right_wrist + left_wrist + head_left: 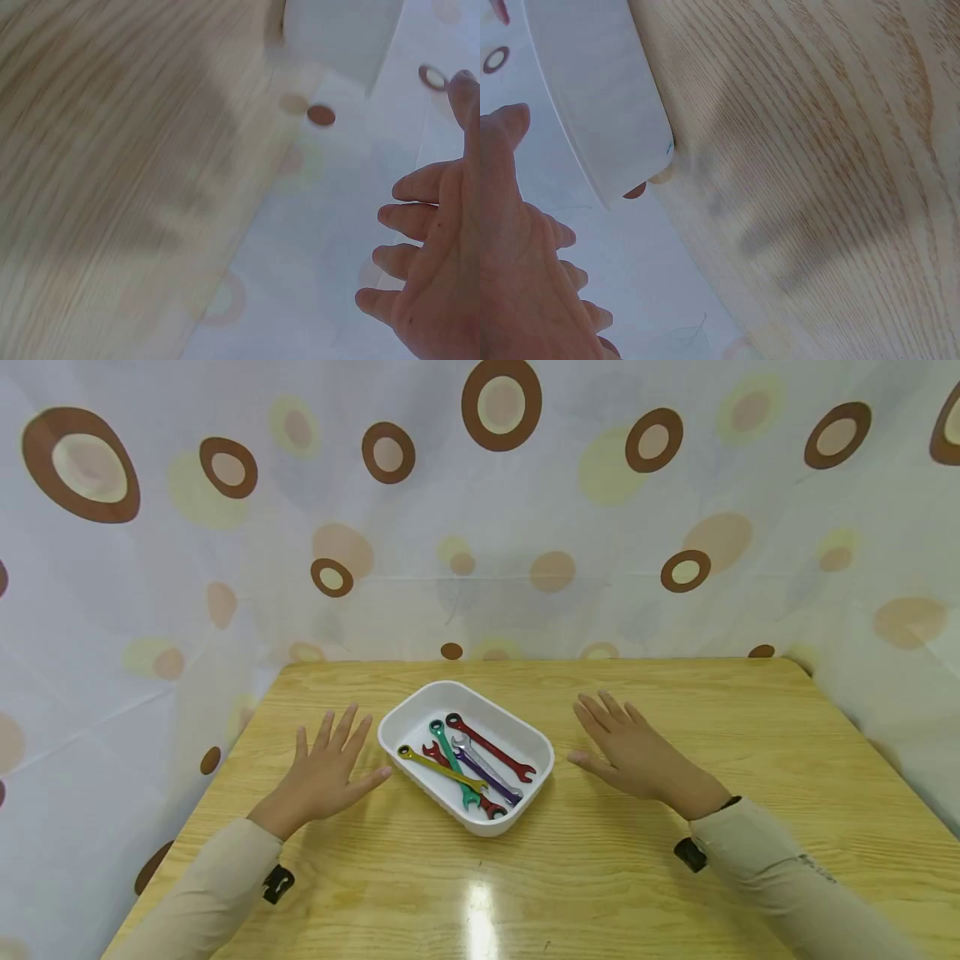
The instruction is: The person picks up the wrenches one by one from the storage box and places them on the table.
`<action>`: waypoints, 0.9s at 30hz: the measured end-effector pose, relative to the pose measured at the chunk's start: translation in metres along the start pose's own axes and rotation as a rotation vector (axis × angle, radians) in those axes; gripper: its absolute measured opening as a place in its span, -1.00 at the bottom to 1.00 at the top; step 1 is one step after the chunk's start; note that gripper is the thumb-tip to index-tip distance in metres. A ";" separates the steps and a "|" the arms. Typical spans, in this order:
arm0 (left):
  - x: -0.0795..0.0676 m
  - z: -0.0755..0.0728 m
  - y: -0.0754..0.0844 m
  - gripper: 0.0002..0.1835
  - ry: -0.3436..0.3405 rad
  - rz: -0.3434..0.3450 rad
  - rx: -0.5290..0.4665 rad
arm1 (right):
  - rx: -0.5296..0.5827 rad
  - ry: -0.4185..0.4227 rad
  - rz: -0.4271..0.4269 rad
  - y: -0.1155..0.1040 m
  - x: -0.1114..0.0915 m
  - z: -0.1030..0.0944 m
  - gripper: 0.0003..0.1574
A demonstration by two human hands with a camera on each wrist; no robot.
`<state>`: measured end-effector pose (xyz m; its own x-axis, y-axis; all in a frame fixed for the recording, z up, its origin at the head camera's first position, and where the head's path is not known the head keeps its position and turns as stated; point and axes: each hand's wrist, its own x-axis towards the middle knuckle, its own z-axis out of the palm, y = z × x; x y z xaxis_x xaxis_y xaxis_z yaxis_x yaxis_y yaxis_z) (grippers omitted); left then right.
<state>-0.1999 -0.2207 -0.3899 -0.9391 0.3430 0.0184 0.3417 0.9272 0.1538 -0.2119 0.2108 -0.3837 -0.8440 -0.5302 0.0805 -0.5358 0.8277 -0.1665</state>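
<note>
In the head view a white plastic tray [491, 831] stands on the wooden table, slightly askew. Several combination wrenches lie crossed inside it: a red wrench [491, 747] along the right side, a green wrench [452, 763], a yellow wrench [442, 768], a silver wrench [489, 767], a purple wrench [480, 772] and a second red wrench [491, 809], partly covered. Left of the tray hovers my left hand [322, 777], fingers spread, its thumb near the tray's edge. My right hand [637, 760] is held out to the right, farther from the tray. Neither hand holds anything.
The wooden table [750, 727] extends around the tray, with its back edge against a patterned curtain [555, 618]. More curtain hangs at both sides. Each wrist carries a black strap; hand shadows fall on the tabletop in both wrist views.
</note>
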 end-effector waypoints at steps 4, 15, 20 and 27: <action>0.001 -0.001 0.001 -0.03 -0.004 0.004 -0.001 | 0.007 0.005 -0.051 -0.023 0.013 0.009 -0.03; -0.005 0.000 0.005 -0.06 0.009 0.008 -0.005 | 0.029 -0.059 -0.093 -0.048 0.032 0.036 0.04; -0.004 0.000 0.007 -0.06 0.000 0.011 -0.006 | 0.032 -0.055 -0.096 -0.050 0.032 0.038 0.00; 0.000 0.000 0.009 -0.06 -0.005 0.023 -0.003 | 0.002 -0.030 -0.106 -0.050 0.033 0.038 -0.02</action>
<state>-0.1972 -0.2126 -0.3885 -0.9308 0.3652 0.0169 0.3632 0.9185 0.1563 -0.2122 0.1446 -0.4098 -0.7815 -0.6202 0.0681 -0.6221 0.7663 -0.1606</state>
